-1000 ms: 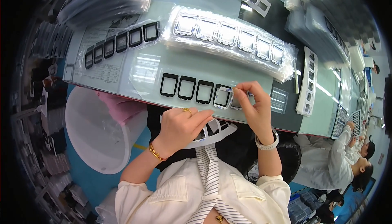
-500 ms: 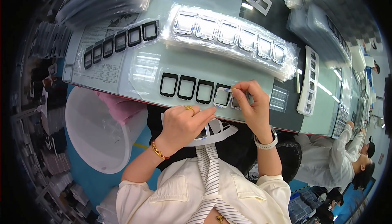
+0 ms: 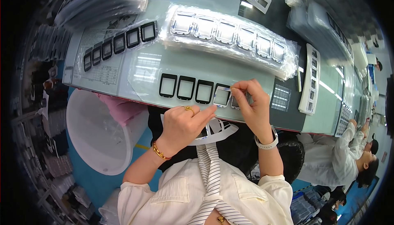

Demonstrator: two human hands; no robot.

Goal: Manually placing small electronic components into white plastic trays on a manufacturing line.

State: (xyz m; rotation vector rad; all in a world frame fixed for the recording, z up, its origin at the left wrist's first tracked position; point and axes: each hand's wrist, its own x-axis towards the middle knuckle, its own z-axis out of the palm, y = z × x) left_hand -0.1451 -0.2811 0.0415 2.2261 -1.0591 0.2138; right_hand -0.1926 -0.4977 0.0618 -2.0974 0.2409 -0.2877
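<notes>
My right hand (image 3: 252, 99) pinches the upper right corner of a thin white-edged frame sticker (image 3: 215, 99) with blue marks. The sticker lies over the fourth black rectangular frame (image 3: 223, 87) in a row along the table's near edge. My left hand (image 3: 184, 122) is closed, fingertips at the sticker's lower left corner; its thumb is hidden. Left of the sticker lie three black frames (image 3: 204, 92), and another frame (image 3: 235, 102) is partly hidden under my right hand. Below my left fingers is a white cut-out sheet (image 3: 225, 133), partly covered by that hand.
A clear-wrapped stack of frames (image 3: 221, 46) lies across the middle of the table. More black frames (image 3: 119, 43) lie at left, a white cut-out strip (image 3: 310, 81) at right. Plastic-wrapped stacks (image 3: 106, 3) stand behind. A white bin (image 3: 96, 138) is below left; a co-worker (image 3: 332, 159) sits right.
Both hands stay nearly in place on the sticker. The view has shifted very slightly; nothing is let go.
</notes>
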